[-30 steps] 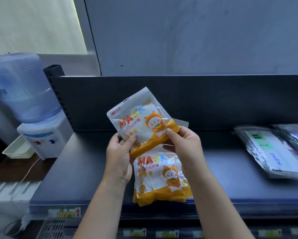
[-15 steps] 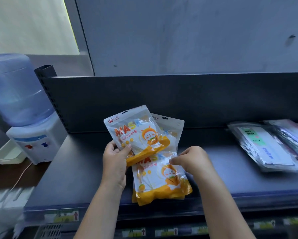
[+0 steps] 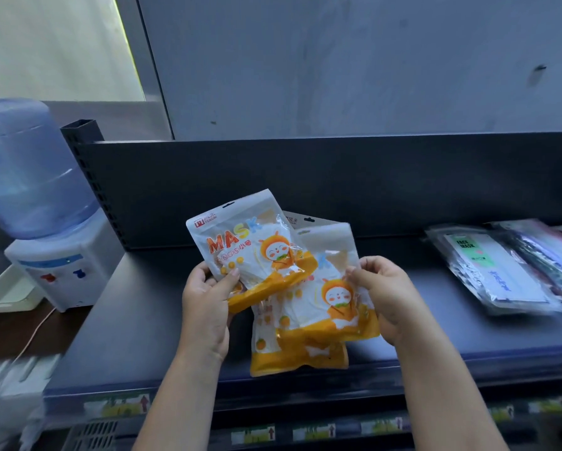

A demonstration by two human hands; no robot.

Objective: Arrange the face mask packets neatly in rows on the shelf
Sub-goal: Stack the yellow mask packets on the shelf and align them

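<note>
Both hands work a small bunch of white-and-orange plastic face mask packets above the middle of the dark grey metal shelf (image 3: pixel 136 320). The left hand (image 3: pixel 205 307) pinches the lower left corner of the uppermost packet (image 3: pixel 250 252), thumb on its printed face and fingers behind; this packet is raised and tilted to the left, apart from the shelf surface. The right hand (image 3: pixel 383 297) pinches the right edge of a second packet (image 3: pixel 331 304), which lies under the first and overlaps it. A third packet (image 3: pixel 292 356) sits lowest, its orange bottom edge near the front lip of the shelf; whether it rests on the shelf or hangs from the grip cannot be told. The top of a further packet (image 3: pixel 300 220) shows behind the bunch.

At the right end of the shelf lies a separate pile of clear-wrapped face mask packets (image 3: pixel 500 271), fanned and not square to the shelf edge. A white water dispenser with a blue bottle (image 3: pixel 45 229) stands beside the shelf on the left, outside the task.

Step in hand, by judgement: separating the orange packets one from another before laying them down. No row is yet formed, so the task appears to be at an early stage.

The next move calls for freeing the uppermost packet from the bunch and setting it flat, square to the back panel, with room left beside it. The film is slick, so the lower packets may slide forward over the lip if released carelessly.
</note>
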